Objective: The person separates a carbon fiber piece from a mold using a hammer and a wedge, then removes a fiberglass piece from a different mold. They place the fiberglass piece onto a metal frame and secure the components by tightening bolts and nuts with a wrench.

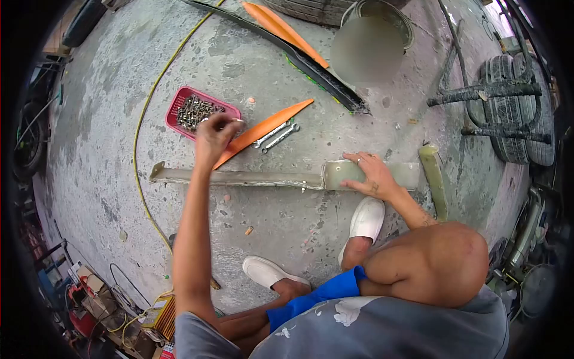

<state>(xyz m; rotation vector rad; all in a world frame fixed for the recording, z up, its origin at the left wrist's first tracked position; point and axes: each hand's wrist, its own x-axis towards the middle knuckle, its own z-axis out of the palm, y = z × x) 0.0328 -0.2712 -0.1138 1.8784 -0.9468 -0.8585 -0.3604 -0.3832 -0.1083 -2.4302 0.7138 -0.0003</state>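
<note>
My left hand (214,136) hovers at the near right edge of a pink plastic basket (173,124). Its fingers are curled in a pinch; a small pale spot shows at the fingertips, too small to name. Many metal bolts and nuts (192,112) fill the basket. Spread flat, my right hand (375,175) rests on the wide right end of a long greenish-grey metal panel (257,178) lying on the floor. An orange strip (269,127) lies between the basket and two wrenches (280,137); its lower end reaches close to the panel.
A black trim piece (299,57) and another orange strip (281,30) lie farther off, near a bucket (406,27). A yellow hose (139,131) curves along the left. Tyres (499,107) and a metal frame (484,93) stand right; a short greenish piece (434,179) lies nearby.
</note>
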